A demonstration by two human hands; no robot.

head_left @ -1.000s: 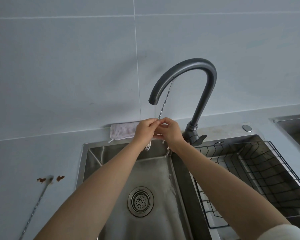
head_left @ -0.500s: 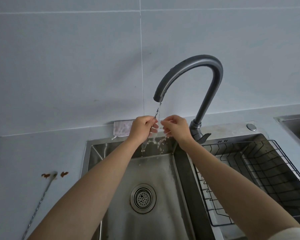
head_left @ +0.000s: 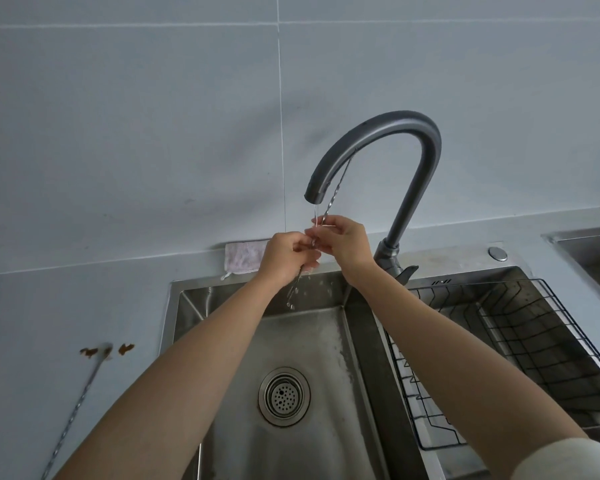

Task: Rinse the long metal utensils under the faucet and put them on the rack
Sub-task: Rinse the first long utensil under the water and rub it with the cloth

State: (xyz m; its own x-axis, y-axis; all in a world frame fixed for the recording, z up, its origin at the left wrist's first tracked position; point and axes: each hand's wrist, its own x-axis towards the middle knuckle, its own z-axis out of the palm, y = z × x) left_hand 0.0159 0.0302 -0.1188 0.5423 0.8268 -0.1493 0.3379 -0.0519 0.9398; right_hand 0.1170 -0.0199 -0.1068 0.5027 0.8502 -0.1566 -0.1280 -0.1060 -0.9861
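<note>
Pale tiled wall behind a steel sink (head_left: 187, 299); under the dark curved faucet (head_left: 378, 133) both hands — left hand (head_left: 284, 258), right hand (head_left: 343, 244) — pinch a thin twisted metal utensil (head_left: 329, 199). Wet fingers could let it slip toward the drain (head_left: 284, 396), well short of the black wire rack (head_left: 520, 341) right of the faucet.

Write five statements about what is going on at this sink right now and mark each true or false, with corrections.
1. Both the left hand and the right hand grip the thin twisted metal utensil under the spout of the dark grey gooseneck faucet. True.
2. The black wire rack already holds rinsed utensils. False: no utensil is seen in it.
3. A second long twisted metal utensil lies on the pale grey counter left of the steel sink basin. True.
4. The faucet is dry. False: a thin stream runs and drops fall below the hands.
5. The whitish folded cloth lies inside the basin. False: it sits on the counter behind the basin, by the wall.
</note>
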